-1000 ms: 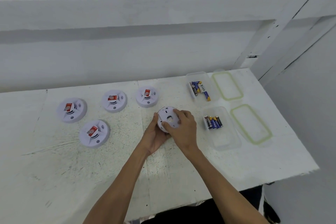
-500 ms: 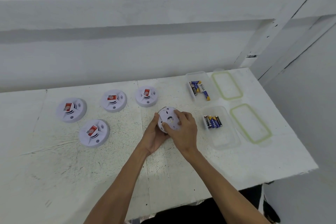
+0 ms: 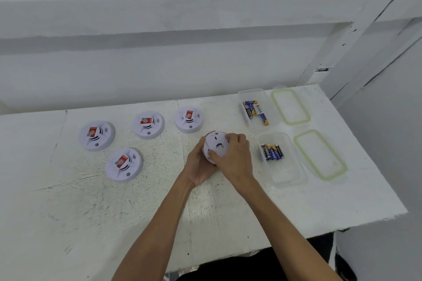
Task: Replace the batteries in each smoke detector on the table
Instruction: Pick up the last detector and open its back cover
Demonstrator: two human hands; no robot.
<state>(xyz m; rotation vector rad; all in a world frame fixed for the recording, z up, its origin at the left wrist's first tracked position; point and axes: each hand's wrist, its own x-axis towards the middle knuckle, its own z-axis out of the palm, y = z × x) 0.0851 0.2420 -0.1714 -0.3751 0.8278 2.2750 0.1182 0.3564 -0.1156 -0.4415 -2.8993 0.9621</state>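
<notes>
Four red-labelled detectors [image 3: 124, 164] are laid face up on the white desk [image 3: 137, 212], at nine to eleven o'clock from its centre. At the centre a fifth smoke detector [image 3: 215, 145] is held tilted, underside shown; it is cupped from beneath by the curled left hand [image 3: 198, 166] and gripped at the rim by the right hand [image 3: 235, 157]. At one and three o'clock a far tub [image 3: 258, 96] and a near tub [image 3: 287, 173] of batteries [image 3: 272, 152] are set, each with a green-rimmed lid [image 3: 320, 154] beside it

Left grip [image 3: 197, 167] cupped, right grip [image 3: 235, 158] curled, wrists converging.
</notes>
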